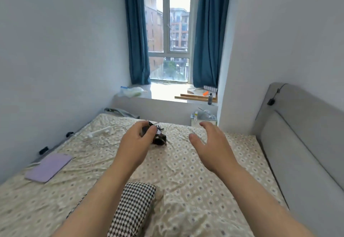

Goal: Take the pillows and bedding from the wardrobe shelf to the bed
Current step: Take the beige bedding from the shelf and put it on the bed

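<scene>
Houndstooth pillow [134,208] lying on the bed [195,190] at its near edge, between both forearms, likely set down there as a load off the wardrobe shelf; no wardrobe in view. Left hand [135,143] stretched forward, fingers [142,125] curled beside a small dark object [159,139], grip impossible to tell. Right hand [211,143] raised, fingers released and spread, holding nothing.

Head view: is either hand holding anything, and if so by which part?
The left hand pinches a small dark object by its left end, between thumb and fingers. The right hand holds nothing.
</scene>
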Demonstrator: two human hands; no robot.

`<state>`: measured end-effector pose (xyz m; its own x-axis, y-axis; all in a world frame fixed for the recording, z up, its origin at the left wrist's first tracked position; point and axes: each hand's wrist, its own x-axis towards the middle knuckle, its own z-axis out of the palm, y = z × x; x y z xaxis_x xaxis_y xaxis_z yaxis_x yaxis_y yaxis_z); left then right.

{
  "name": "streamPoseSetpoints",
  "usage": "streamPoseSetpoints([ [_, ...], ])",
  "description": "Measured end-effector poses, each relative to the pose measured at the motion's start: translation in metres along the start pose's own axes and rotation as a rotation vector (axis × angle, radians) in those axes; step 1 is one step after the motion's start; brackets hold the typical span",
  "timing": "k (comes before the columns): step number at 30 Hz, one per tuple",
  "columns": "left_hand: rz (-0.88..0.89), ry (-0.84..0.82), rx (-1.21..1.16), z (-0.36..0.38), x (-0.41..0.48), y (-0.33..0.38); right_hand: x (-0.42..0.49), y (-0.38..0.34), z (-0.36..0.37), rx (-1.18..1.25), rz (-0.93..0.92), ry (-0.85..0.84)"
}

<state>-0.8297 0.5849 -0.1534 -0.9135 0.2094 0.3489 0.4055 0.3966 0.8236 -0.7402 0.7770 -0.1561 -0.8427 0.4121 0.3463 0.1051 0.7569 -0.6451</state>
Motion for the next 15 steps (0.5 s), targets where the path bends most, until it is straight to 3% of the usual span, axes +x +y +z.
streamPoseSetpoints([
  [7,0.007,0.271,0.015,-0.12,-0.049,0.052,0.0,-0.102,-0.019,0.18,-0.3,-0.058],
  [15,-0.133,0.615,0.18,-0.211,-0.16,0.071,-0.045,-0.18,-0.005,0.39,-0.555,-0.237],
])
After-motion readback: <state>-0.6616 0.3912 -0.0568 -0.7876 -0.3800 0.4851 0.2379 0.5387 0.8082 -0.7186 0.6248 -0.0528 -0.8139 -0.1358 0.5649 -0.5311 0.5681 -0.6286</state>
